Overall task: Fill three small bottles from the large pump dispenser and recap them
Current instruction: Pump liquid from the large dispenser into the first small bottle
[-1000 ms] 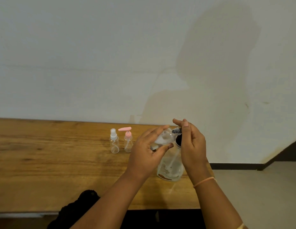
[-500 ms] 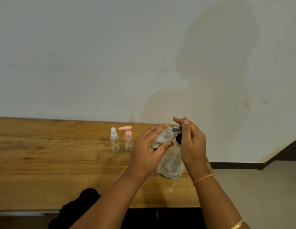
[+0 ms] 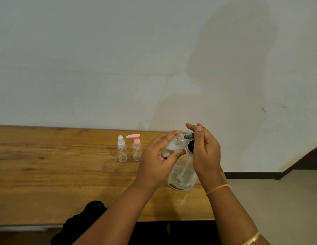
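Clear plastic, the bottle (image 3: 177, 143) is in the air and tilted, with its mouth toward two o'clock, just at the black nozzle (image 3: 188, 136) of the dispenser (image 3: 182, 175). The left hand (image 3: 158, 161) grasps it, fingers over the top and thumb below. The right hand (image 3: 205, 152) is at the pump head, at three o'clock from the bottle. Its fingers look nearly straight, but the palm hides the head, so I cannot tell whether they pinch it or only press.

The dispenser stands upright on the table (image 3: 48, 165), at six o'clock under both hands.

I judge the step to be the filling of this bottle. The mouth is narrow, so the nozzle tip should be right at the mouth before any press. Short, slow strokes straight down are better, because a sideways push could tip the dispenser. The bottle should be brought more upright as it fills, so that nothing runs back out, and the level can be watched through the wall.

At nine o'clock from the hands, well apart from them, a spray bottle (image 3: 122, 151) and a pink bottle (image 3: 137, 150) stand upright and capped, just beside each other; they look empty to me. A dark cloth (image 3: 87, 220) lies at seven o'clock, by the table's front edge.
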